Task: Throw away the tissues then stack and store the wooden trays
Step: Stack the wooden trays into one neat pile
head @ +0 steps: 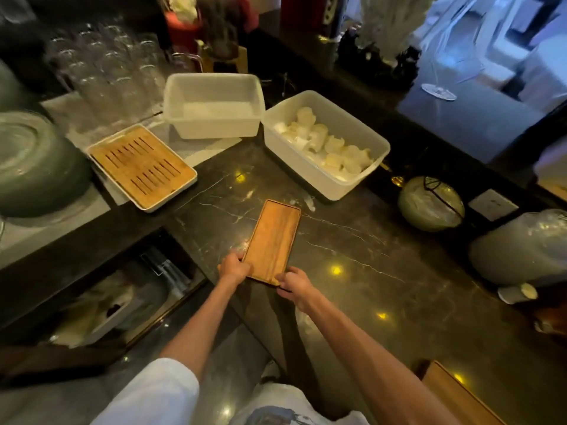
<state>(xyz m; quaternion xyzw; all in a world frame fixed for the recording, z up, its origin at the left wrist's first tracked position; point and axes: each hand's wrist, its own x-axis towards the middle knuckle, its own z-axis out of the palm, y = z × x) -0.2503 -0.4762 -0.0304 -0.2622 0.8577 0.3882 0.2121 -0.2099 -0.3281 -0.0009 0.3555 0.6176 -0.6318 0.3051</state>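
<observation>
I record the wooden tray near the white tub, on its near side, with its long axis pointing toward that tub. The left hand and right hand each grip a near corner, fingers curled.

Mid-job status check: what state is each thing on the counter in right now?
Plain wooden tray: empty, held at its near end.
Left hand grip: holds the tray's near left corner.
Right hand grip: holds near right corner.
Slatted tray: empty, lying flat.
Back white bin: looks empty.
Right white bin: holds white rolls.
</observation>
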